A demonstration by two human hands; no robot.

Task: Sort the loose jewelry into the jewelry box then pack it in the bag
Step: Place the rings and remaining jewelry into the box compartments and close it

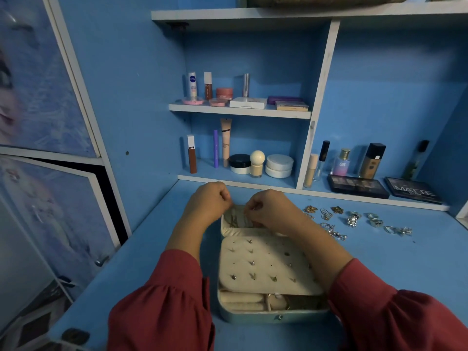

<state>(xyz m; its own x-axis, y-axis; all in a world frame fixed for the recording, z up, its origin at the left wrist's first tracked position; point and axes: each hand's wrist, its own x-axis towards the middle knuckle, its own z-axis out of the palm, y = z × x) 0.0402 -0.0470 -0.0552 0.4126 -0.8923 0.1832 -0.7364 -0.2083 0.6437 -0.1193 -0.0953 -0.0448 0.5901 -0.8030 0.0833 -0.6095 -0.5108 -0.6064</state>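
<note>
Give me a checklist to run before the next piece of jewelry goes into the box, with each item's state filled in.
1. Jewelry box open on the desk: ok.
2. Left hand at the box's far pocket, fingers curled: ok; what it holds, cannot tell.
3. Right hand pinching something thin over that pocket: ok; whether the grip is secure, cannot tell.
4. Loose jewelry still waiting on the desk right of the box: not ok, unsorted.
5. Earring panel has free holes: ok.
6. Bag for packing: not in view, cannot tell.

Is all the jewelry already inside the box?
No, loose jewelry lies on the blue table to the right of the open jewelry box.
</note>
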